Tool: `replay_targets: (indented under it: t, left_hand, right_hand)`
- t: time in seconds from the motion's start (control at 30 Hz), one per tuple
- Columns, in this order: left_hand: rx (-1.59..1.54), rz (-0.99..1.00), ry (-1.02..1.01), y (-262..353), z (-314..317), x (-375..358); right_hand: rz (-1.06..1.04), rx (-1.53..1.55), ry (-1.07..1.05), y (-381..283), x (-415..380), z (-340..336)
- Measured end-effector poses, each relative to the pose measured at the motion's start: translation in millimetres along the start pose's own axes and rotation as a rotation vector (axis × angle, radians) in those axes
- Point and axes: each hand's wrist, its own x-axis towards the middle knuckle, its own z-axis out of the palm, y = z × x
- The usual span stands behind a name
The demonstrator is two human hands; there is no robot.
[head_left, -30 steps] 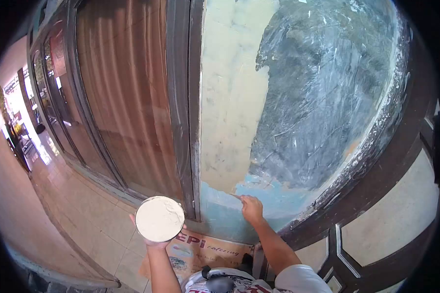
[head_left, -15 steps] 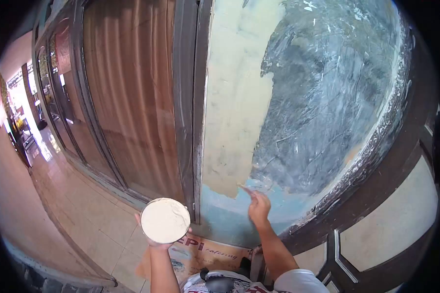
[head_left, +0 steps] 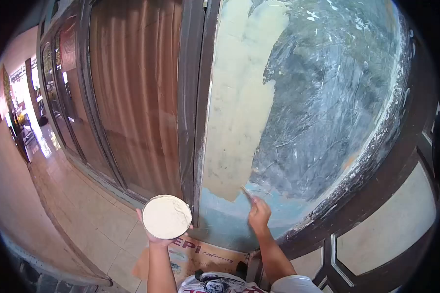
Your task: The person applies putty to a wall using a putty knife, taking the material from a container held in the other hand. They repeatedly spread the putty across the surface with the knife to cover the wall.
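Observation:
My left hand supports a round bowl from below, its fingers around the rim. Pale cream paste, probably putty, fills the bowl almost to the top. In my right hand is a thin, narrow tool that looks like a putty knife. Its tip meets the wall at the lower edge of a cream-coated strip. Bare light-blue paint shows under that edge, and a grey, scraped patch lies to the right of the strip. My fingers hide most of the tool's handle.
Left of the strip stands a dark wooden frame with a curtained window. A dark panelled door is at the right. Below me a printed banner covers part of the tiled floor.
My right hand has dropped slightly and the tool is angled more steeply against the wall. The view has shifted a little; the bowl stays in my left hand.

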Motion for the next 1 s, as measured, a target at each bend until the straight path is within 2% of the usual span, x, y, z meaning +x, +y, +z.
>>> replay_targets:
  t: [0.1, 0.17, 0.2, 0.23, 0.3, 0.33, 0.43, 0.47, 0.5, 0.57, 0.63, 0.7, 0.73, 0.77, 0.9, 0.97, 1.0]
  left_hand:
    - [-0.086, -0.030, 0.001, -2.4, 8.5, -2.1]
    - [0.016, -0.029, 0.070, 1.7, -2.1, -2.4]
    - [-0.021, -0.028, 0.032, 1.5, 0.3, -3.5]
    - [-0.019, -0.025, 0.028, 2.6, 5.8, -5.0]
    - [-0.056, -0.011, -0.034, 2.7, 13.8, -9.4]
    - [-0.012, 0.095, 0.161, 4.0, 9.7, -12.0]
    - [0.158, 0.067, 0.081, 15.7, -10.4, -11.7]
    - [0.118, 0.154, 0.212, 11.1, -7.8, -11.7]
    - [0.114, 0.152, 0.215, 12.4, -8.3, -11.6]
    - [0.206, 0.035, -0.005, 18.1, -10.1, -11.4]
    - [0.221, 0.036, -0.048, 19.1, -6.2, -14.3]
    - [0.111, 0.142, 0.134, 17.9, -5.6, -20.7]
    - [0.086, 0.139, 0.164, 20.0, -9.9, -23.2]
    - [0.163, 0.149, 0.118, 21.7, -13.1, -23.9]
    - [0.133, 0.125, 0.067, 21.2, -14.2, -22.4]
    - [0.149, 0.110, 0.018, 16.8, -11.3, -20.0]
    - [0.120, 0.126, 0.114, 15.2, -8.7, -20.5]
  right_hand:
    - [-0.013, 0.086, -0.138, -6.8, -25.6, 7.0]
    - [0.055, -0.077, -0.466, 7.4, -35.9, 24.8]
    - [-0.002, -0.071, -0.322, 26.9, -34.7, 34.4]
    - [-0.007, -0.069, -0.320, 19.9, -17.3, 25.0]
    - [0.022, -0.019, -0.094, 3.0, 22.4, -1.5]
    - [0.016, -0.040, -0.057, -4.3, 30.3, -13.5]
    - [-0.064, 0.040, -0.173, -0.7, 1.3, -0.6]
    - [-0.005, 0.044, -0.288, -3.7, -15.1, 8.2]
    - [-0.004, 0.039, -0.291, 3.3, -27.6, 17.5]
    - [0.010, -0.107, -0.517, 21.3, -40.8, 35.9]
    - [0.033, -0.116, -0.432, 25.4, -13.4, 32.5]
    - [0.032, -0.080, -0.184, 4.1, 18.9, -0.6]
    - [0.024, -0.090, -0.130, -6.3, 28.0, -15.7]
    - [0.030, -0.092, -0.130, -5.4, 21.2, -15.4]
    - [0.020, 0.086, -0.242, 4.9, -32.3, 17.4]
    - [0.074, -0.091, -0.487, 13.1, -40.8, 31.6]
    - [0.102, -0.149, -0.423, 18.1, -32.1, 36.0]
